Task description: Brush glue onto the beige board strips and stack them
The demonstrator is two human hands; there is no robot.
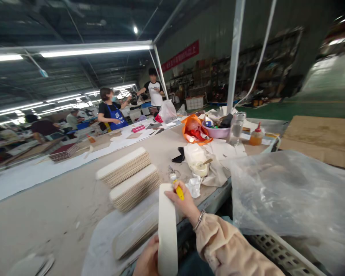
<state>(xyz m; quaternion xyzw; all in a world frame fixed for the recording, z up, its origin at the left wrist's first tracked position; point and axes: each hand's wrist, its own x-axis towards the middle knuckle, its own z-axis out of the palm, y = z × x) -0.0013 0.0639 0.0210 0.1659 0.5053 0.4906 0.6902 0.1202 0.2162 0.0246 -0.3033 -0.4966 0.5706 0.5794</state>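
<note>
- Two pale stacks (pixel 135 184) sat left of the hands.
- The left hand (pixel 148 258) gripped the near left edge of the pale strip (pixel 167 230); even support there suited its length.
- The right hand (pixel 186 202) pinched the far end, also gripping a yellow tool (pixel 179 193), best angled off the strip's face.

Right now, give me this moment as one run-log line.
left hand: holds pale strip, lower end | right hand: grips yellow tool, thumb on strip's upper end | table: two tall stacks left of strip
</note>
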